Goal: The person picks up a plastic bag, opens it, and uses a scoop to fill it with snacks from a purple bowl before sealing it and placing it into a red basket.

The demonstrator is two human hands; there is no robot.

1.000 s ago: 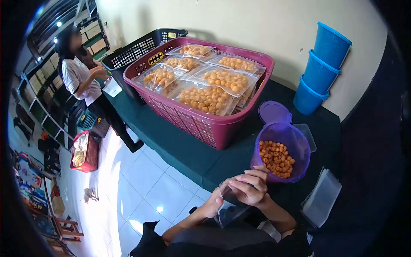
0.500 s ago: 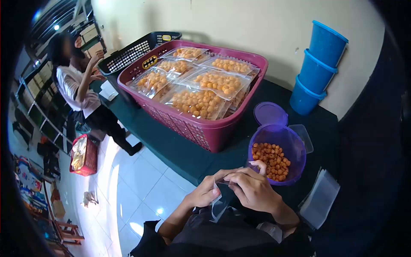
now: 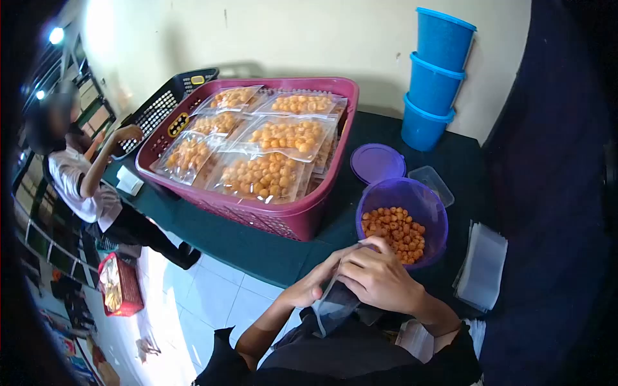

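A clear plastic bag (image 3: pixel 335 307) hangs between my two hands, just in front of my dark clothing. My left hand (image 3: pixel 313 283) pinches its left side near the upper edge. Closed over the top right part is my right hand (image 3: pixel 380 275), which hides some of that edge. No snacks show in the part of the bag I can see. Right behind my fingers stands a purple tub (image 3: pixel 436 222), partly filled with round orange snack balls (image 3: pixel 398 235); my right hand overlaps its near rim in view.
A maroon basket (image 3: pixel 302 219) holds several filled snack bags (image 3: pixel 257 175), with a black basket (image 3: pixel 154 106) behind it. Around the tub are a purple lid (image 3: pixel 378 163), a clear lid (image 3: pixel 432 185), stacked blue buckets (image 3: pixel 432 83) and flat plastic bags (image 3: pixel 483 267). Another person (image 3: pixel 80 180) stands at left.
The whole view has shifted, so the baskets and buckets appear further left. More of the plastic bag shows below my hands, and my right fingers have curled in over its top edge.
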